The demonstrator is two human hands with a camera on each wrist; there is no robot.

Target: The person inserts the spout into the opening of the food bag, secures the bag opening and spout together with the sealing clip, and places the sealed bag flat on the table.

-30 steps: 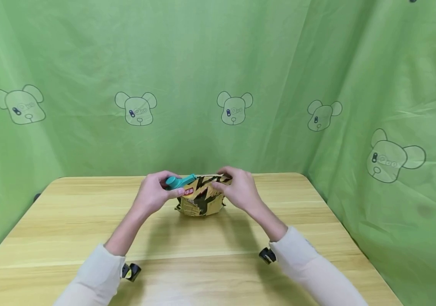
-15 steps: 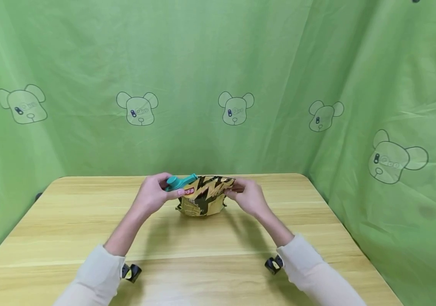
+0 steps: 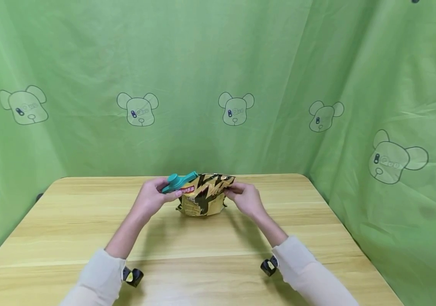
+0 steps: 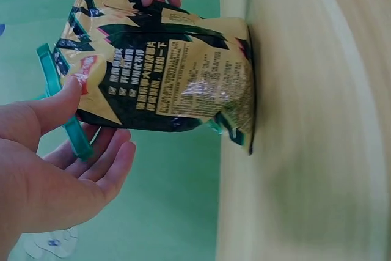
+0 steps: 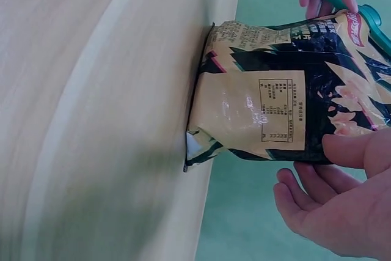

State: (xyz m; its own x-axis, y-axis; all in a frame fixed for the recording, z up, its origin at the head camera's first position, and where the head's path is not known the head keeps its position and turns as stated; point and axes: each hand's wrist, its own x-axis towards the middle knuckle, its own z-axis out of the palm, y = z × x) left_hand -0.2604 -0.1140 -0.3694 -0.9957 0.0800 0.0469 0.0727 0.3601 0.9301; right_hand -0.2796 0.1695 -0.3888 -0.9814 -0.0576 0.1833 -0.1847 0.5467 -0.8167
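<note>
A gold-and-black chip bag (image 3: 204,202) stands upright on the table, its base on the wood. Across the left part of its top edge sits a teal bag clip (image 3: 177,182) with a round cap, tilted up to the right. My left hand (image 3: 151,197) holds the clip at that corner, thumb on the front by the red logo and fingers behind. At the upper right side, my right hand (image 3: 246,199) pinches the bag's edge between thumb and fingers. The left wrist view shows printed text on the chip bag (image 4: 165,71); part of the clip (image 4: 76,136) is hidden by the thumb.
The wooden table (image 3: 202,267) has a far edge just behind the bag. Green curtains (image 3: 187,63) with bear-head drawings hang behind and at the sides. Black wrist devices (image 3: 133,277) show at both cuffs.
My right hand has shifted from the bag's top edge outward and down to its right side. The left end of the clip has tipped down slightly with my left hand. The bag stays in place.
</note>
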